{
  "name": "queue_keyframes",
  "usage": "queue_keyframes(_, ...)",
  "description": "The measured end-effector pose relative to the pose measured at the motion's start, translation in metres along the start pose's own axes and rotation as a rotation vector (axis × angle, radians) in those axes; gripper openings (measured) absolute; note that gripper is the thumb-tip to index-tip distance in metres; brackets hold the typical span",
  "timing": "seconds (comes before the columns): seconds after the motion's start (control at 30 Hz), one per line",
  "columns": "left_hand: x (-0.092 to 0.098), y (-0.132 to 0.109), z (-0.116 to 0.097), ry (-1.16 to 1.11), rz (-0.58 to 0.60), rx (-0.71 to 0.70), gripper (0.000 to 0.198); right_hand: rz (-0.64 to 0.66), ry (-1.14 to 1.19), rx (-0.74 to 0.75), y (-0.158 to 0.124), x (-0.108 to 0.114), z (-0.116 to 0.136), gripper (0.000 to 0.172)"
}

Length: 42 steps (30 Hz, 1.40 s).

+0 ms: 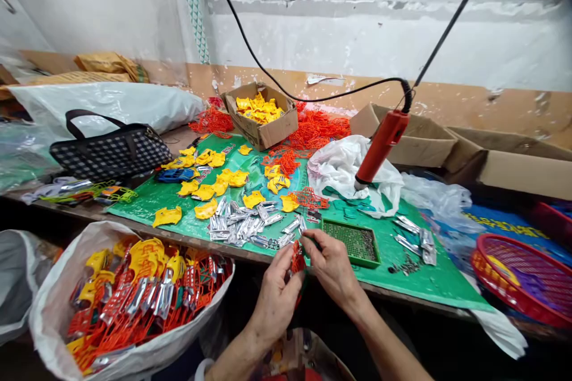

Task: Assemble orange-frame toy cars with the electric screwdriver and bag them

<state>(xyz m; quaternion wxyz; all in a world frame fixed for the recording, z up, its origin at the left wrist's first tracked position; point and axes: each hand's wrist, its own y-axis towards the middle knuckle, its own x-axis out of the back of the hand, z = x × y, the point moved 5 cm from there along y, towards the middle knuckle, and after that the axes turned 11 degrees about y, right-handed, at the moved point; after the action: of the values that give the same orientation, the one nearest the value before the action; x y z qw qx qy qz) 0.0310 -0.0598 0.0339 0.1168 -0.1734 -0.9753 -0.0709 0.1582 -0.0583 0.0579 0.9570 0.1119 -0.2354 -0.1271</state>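
Observation:
My left hand is closed around a red plastic lattice piece, held upright just off the table's front edge. Thumb and fingers of my right hand pinch together at the upper right of that piece; what lies between them is hidden. Right behind my fingers, a pile of silver metal-looking parts lies on the green mat. Yellow plastic shells are scattered farther back and left. Beside my right hand sits a green tray holding small dark screw-like bits.
A red electric screwdriver hangs from a cable over a white plastic bag. At the back stands a cardboard box of yellow shells among red lattice pieces. A white sack of joined parts is at left, a red basket at right.

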Motion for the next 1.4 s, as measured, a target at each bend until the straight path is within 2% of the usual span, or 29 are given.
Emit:
queue_keyframes(0.1, -0.006, -0.004, 0.004, 0.096, -0.007, -0.052, 0.043, 0.010, 0.063, 0.032, -0.011, -0.010, 0.007, 0.033)
queue_keyframes(0.23, -0.006, -0.007, 0.008, 0.283, -0.044, -0.117, 0.047, 0.165, 0.149, 0.007, -0.025, -0.014, 0.008, 0.041)
queue_keyframes(0.4, -0.009, -0.013, 0.008, 0.493, -0.049, -0.238, 0.057, 0.383, 0.186, -0.050, -0.038, -0.002, 0.005, 0.051)
queue_keyframes(0.5, -0.013, -0.015, 0.006, 0.526, -0.034, -0.251, 0.060, 0.446, 0.159, -0.044, -0.038, 0.007, 0.008, 0.050)
queue_keyframes(0.57, -0.014, -0.016, 0.003, 0.500, -0.019, -0.229, 0.060, 0.454, 0.148, -0.045, -0.035, 0.012, 0.010, 0.043)
queue_keyframes(0.67, -0.016, -0.015, -0.004, 0.358, 0.043, -0.156, 0.059, 0.440, 0.225, -0.089, -0.029, 0.014, 0.006, 0.022)
queue_keyframes(0.77, -0.015, -0.014, -0.007, 0.130, 0.103, -0.037, 0.055, 0.396, 0.476, -0.236, -0.027, 0.011, -0.005, 0.014)
queue_keyframes(0.87, -0.019, -0.015, 0.000, -0.194, 0.180, 0.146, 0.047, 0.287, 0.786, -0.435, -0.027, 0.010, -0.019, 0.025)
queue_keyframes(0.93, -0.023, -0.015, 0.008, -0.428, 0.225, 0.277, 0.045, 0.211, 0.915, -0.514, -0.028, 0.010, -0.027, 0.036)
queue_keyframes(1.03, -0.026, -0.015, 0.017, -0.693, 0.227, 0.408, 0.042, 0.117, 0.971, -0.541, -0.030, 0.014, -0.035, 0.046)
queue_keyframes(1.1, -0.026, -0.013, 0.020, -0.789, 0.205, 0.455, 0.037, 0.069, 0.974, -0.544, -0.031, 0.015, -0.037, 0.049)
queue_keyframes(1.2, -0.024, -0.013, 0.020, -0.850, 0.184, 0.497, 0.035, 0.046, 0.937, -0.527, -0.029, 0.017, -0.038, 0.050)
queue_keyframes(1.27, -0.023, -0.013, 0.021, -0.869, 0.168, 0.523, 0.034, 0.045, 0.751, -0.448, -0.022, 0.020, -0.039, 0.049)
queue_keyframes(1.3, -0.022, -0.013, 0.023, -0.874, 0.155, 0.534, 0.033, 0.052, 0.574, -0.373, -0.015, 0.022, -0.039, 0.048)
queue_keyframes(1.4, -0.016, -0.012, 0.027, -0.876, 0.106, 0.532, 0.029, 0.134, -0.191, -0.085, 0.012, 0.019, -0.034, 0.044)
